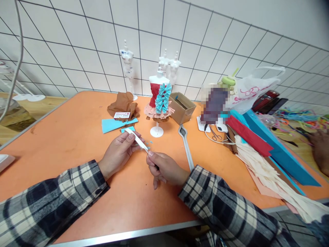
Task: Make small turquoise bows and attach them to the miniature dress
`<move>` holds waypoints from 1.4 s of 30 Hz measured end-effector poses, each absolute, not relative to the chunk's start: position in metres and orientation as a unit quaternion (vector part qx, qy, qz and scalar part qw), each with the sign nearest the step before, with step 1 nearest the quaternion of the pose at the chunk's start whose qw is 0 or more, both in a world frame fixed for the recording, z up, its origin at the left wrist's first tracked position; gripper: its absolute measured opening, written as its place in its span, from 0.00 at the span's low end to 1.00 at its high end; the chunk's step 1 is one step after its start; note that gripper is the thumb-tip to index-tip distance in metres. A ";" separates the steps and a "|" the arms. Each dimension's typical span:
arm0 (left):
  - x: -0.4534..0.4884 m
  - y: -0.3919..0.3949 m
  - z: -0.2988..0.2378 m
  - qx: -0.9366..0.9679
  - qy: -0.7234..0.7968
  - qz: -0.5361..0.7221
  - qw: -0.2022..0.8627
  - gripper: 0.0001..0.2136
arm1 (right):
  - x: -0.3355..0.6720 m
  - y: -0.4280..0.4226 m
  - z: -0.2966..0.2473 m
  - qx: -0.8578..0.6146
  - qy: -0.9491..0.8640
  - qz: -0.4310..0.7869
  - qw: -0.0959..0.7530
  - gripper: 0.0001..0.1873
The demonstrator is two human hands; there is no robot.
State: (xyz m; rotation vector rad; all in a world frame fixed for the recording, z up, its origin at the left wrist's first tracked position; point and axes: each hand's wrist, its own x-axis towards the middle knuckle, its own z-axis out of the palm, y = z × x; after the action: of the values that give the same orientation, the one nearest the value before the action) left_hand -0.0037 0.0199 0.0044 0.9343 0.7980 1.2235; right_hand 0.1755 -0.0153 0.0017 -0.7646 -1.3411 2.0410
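My left hand (119,151) is closed around a slim white tool (137,140) that looks like tweezers or a small knife, its metal tip pointing right. My right hand (164,168) is closed in a pinch just beside that tip, with something dark in its fingers that I cannot make out. Both hands hover over the orange table (77,137). Behind them stands a small white mannequin (159,103) dressed in red, pink and turquoise ruffled paper. Tiny turquoise scraps (150,141) lie near its base.
Turquoise paper (113,124) and crumpled brown paper (123,104) lie at the back left; bare mannequins (127,65) stand by the tiled wall. A cardboard box (182,107), a long grey tool (186,145), scissors (216,134), stacked coloured paper (259,144) and a plastic bag (253,87) fill the right. Another person's hand (321,147) shows at far right.
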 end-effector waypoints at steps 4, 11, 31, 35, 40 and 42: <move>-0.008 0.029 0.006 0.411 0.361 0.597 0.586 0.12 | 0.176 -0.018 -0.001 -0.272 -0.524 0.762 0.268 0.22; -0.014 0.026 0.006 0.477 0.346 0.550 0.591 0.12 | 0.180 -0.013 0.000 -0.393 -0.523 0.606 0.451 0.15; -0.001 0.011 0.010 0.554 0.361 0.424 0.618 0.16 | 0.180 -0.010 0.005 -0.444 -0.564 0.575 0.394 0.08; 0.001 0.011 0.008 0.512 0.369 0.422 0.651 0.19 | 0.181 -0.008 0.001 -0.470 -0.569 0.546 0.396 0.09; 0.001 0.012 0.005 0.505 0.365 0.416 0.663 0.19 | 0.182 -0.008 -0.003 -0.486 -0.607 0.487 0.397 0.08; 0.001 0.012 0.004 0.510 0.364 0.423 0.655 0.19 | 0.181 -0.008 -0.004 -0.482 -0.612 0.488 0.393 0.08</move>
State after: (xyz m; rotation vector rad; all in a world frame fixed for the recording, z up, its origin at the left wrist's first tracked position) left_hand 0.0009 0.0119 0.0044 1.1556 0.8262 0.9588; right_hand 0.1814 -0.0077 -0.0038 -1.2233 -1.5529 1.2390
